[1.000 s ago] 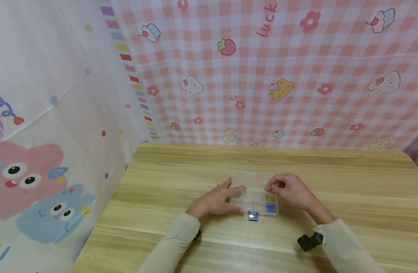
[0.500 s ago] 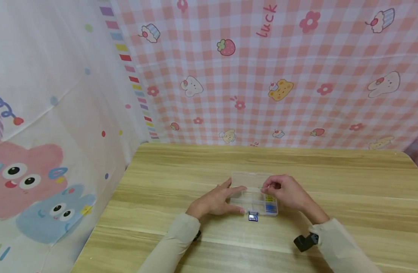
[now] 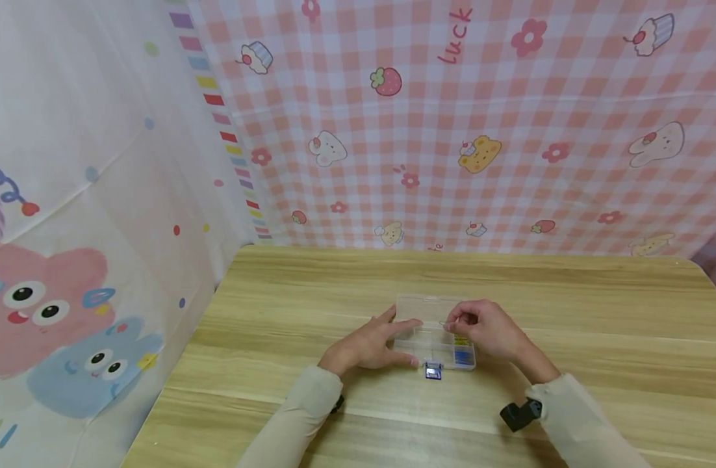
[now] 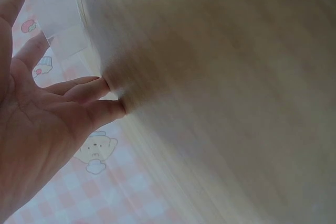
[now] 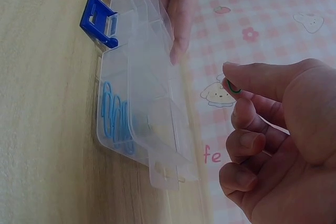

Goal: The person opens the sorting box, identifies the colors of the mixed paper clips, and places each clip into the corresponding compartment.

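Note:
A clear compartment box [image 3: 423, 355] lies on the table with its lid [image 3: 425, 307] folded back. Blue paper clips [image 5: 116, 119] fill its front right compartment, and yellow clips [image 3: 462, 340] lie in the one behind. At the left end, my left hand [image 3: 366, 343] spans the box with thumb and fingers spread fairly straight, touching it; some fingertips meet the table in the left wrist view. Above the box's right half, my right hand [image 3: 489, 330] pinches a small green paper clip [image 5: 234, 86] between thumb and index finger. Most of that clip is hidden by the fingertips.
A dark blue latch [image 5: 98, 22] hangs open at the box's front edge. The wood-grain table [image 3: 311, 286] ends at a pink checked cloth [image 3: 428, 130] behind, and a white patterned cloth [image 3: 118, 214] hangs on the left.
My right hand has moved a little to the left over the box, still pinching the clip, and slows there. My left hand and the box have stayed in place.

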Demonstrator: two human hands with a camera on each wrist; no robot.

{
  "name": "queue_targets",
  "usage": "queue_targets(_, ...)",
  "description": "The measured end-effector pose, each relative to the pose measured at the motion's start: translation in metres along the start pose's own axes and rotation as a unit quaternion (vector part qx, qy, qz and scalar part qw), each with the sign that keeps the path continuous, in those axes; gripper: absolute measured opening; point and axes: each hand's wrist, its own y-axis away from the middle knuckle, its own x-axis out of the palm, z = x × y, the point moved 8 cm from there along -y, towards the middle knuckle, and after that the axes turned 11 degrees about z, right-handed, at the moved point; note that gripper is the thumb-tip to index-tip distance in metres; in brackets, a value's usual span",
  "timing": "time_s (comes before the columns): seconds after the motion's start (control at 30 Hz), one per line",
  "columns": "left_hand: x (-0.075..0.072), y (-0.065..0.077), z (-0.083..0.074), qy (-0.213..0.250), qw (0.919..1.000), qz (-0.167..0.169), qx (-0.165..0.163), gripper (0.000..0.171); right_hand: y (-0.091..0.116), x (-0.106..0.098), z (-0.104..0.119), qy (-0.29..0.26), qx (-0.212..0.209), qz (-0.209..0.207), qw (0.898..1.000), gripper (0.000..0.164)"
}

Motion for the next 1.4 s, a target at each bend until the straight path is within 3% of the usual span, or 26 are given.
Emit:
queue_targets(0.8,0.0,-0.002,-0.001,-0.001,1.0,-0.003,-0.002,0.072,-0.001,0.003,-0.005,-0.002,0.004,0.0,1.0,0.005)
queue_targets(1.4,0.001,-0.001,0.001,-0.008,1.0,-0.004,-0.003,0.073,0.027,-0.018,-0.033,0.004,0.045,-0.029,0.999,0.003)
